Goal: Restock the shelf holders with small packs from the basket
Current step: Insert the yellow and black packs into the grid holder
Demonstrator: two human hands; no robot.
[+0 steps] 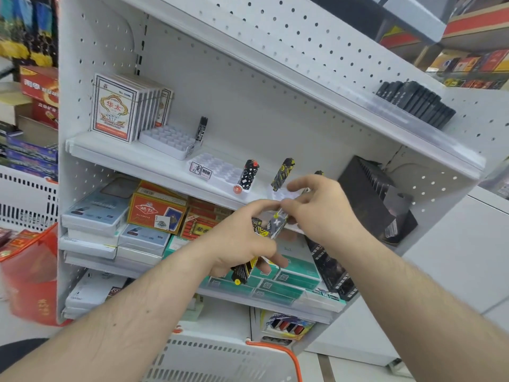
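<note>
White painted metal pegboard [275, 86] backs a smooth, matt white shelf [132, 155] carrying glossy white plastic holder trays [168, 142]. Glossy printed wrap covers the slim packs [248, 176] standing in them and the bunch [245, 267] held in the left hand [242, 244]. Card boxes of playing cards [114, 111] look shiny; a matt black card display [369, 194] sits right.

1. White card pack [114, 111], far upper left of the left hand [242, 244]: red chars "华太".
2. Small label on white holder tray [202, 170], above left hand: "NBM".
3. Orange box [155, 213], left of left hand: chars "姚記".
4. Other print on boxes, packs: too small or blurred to read.
</note>
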